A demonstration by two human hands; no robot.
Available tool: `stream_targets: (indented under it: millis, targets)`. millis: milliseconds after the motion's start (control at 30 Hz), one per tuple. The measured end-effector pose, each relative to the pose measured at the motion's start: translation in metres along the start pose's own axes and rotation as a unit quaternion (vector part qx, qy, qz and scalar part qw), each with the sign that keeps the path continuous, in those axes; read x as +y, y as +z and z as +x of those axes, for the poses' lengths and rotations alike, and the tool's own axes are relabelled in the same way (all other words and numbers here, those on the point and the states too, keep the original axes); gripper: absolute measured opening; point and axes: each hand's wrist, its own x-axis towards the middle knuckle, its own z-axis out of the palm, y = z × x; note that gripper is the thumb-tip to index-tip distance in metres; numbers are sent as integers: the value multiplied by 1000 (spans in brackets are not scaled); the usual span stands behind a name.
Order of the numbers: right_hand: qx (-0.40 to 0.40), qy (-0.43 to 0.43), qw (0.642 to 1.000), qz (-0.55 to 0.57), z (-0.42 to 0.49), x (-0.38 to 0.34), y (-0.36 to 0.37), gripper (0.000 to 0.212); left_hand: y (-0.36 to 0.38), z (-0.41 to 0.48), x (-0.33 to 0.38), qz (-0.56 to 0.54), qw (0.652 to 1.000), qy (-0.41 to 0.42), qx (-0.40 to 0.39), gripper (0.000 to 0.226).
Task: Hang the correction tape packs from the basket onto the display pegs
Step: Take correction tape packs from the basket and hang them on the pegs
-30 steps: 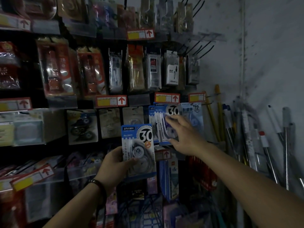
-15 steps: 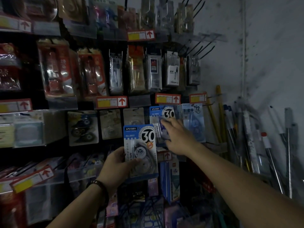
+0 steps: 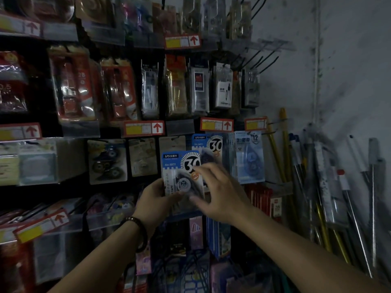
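Partway thru, I'd judge: a matching hung pack [image 3: 209, 144] sat on the mid row, and one was in hand, not yet hung. The wire basket [image 3: 169, 269] low down was too dark to count. Left grip [image 3: 154, 199] pinched the correction tape pack [image 3: 179, 166] at its lower left edge, upright, just below-left of the hung one. Right grip [image 3: 220, 193] was spread-fingered over the pack's front, blurred, contact unclear. Both forearms were raised.

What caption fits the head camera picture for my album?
Left hand holds a blue correction tape pack, right hand across its front, before hanging packs.
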Motion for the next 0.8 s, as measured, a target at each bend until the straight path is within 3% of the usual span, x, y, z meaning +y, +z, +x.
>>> stream_targets:
  millis: [100,267,467,633,800]
  targets:
    - [-5,-5,1000,15,-11,-3,4,92,14,2,3,-12,1000,8,-5,28]
    - [-7,6,996,89,-14,3,1,93,30,3,4,-11,1000,21,-13,24]
    - [18,76,995,54,-9,28,4,90,30,1,7,103,994,31,-4,22]
    - [22,103,994,-8,1,46,1,87,17,-8,13,348,927,137,12,17]
    - [15,105,994,-28,11,47,1,85,7,-7,17,456,877,151,-14,19]
